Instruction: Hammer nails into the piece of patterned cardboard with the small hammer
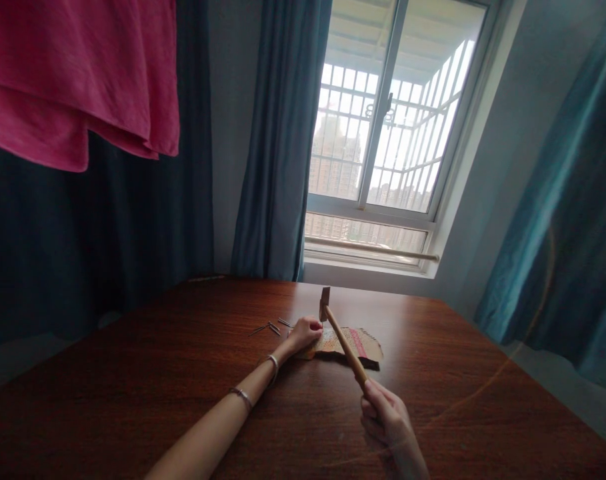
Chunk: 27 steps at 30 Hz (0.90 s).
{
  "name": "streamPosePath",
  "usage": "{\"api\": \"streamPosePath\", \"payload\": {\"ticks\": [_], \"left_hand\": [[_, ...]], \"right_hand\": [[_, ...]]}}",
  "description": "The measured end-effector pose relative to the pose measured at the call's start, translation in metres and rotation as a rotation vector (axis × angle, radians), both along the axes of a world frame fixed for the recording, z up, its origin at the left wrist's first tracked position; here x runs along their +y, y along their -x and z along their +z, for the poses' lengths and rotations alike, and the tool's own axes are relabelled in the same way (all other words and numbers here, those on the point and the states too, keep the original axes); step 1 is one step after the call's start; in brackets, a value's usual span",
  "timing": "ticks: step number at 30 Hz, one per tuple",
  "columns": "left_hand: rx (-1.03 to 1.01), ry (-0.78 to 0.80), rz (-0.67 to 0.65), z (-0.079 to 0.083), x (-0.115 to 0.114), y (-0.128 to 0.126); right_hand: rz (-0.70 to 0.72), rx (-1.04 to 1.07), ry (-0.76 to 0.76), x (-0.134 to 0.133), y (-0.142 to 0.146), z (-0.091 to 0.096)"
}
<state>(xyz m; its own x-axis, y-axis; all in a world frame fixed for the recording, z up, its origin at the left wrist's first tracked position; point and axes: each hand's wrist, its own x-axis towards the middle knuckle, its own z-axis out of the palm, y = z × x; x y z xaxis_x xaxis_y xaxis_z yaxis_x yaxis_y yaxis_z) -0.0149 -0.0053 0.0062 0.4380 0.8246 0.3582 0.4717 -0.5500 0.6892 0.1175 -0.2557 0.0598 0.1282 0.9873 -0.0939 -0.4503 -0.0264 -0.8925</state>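
Observation:
My right hand (pixel 387 415) is wrapped round the wooden handle of a hammer (pixel 346 347), near the handle's lower end. The hammer's metal head is raised just above the fingertips of my left hand (pixel 304 333). Those fingertips pinch a thin upright nail (pixel 323 325) at the left part of a flat board (pixel 357 343). The board has a speckled, worn top with a reddish band and lies on the table. Whether the hammer head touches the nail, I cannot tell. Several loose nails (pixel 273 327) lie on the table just left of my left hand.
The brown wooden table (pixel 183 373) reaches to the wall under a barred window (pixel 377 133). A blue curtain (pixel 277 147) hangs behind its far edge, and another curtain (pixel 547 220) at the right. A pink cloth (pixel 83 80) hangs at the upper left.

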Motion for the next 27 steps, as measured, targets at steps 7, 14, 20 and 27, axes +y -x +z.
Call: {"api": "streamPosePath", "payload": {"ticks": [7,14,20,27], "left_hand": [[0.010,0.001,0.016,-0.003,0.003,0.000],[0.016,0.000,0.001,0.000,0.000,0.000],[0.024,-0.002,-0.006,0.006,-0.005,0.001],[0.021,0.026,-0.005,0.008,-0.007,0.001]], "right_hand": [[-0.003,-0.007,0.017,-0.002,0.000,-0.001],[-0.002,0.007,0.013,-0.003,0.000,0.001],[0.019,-0.020,0.014,-0.003,0.000,-0.002],[-0.004,-0.011,0.005,-0.003,0.003,-0.001]]}}
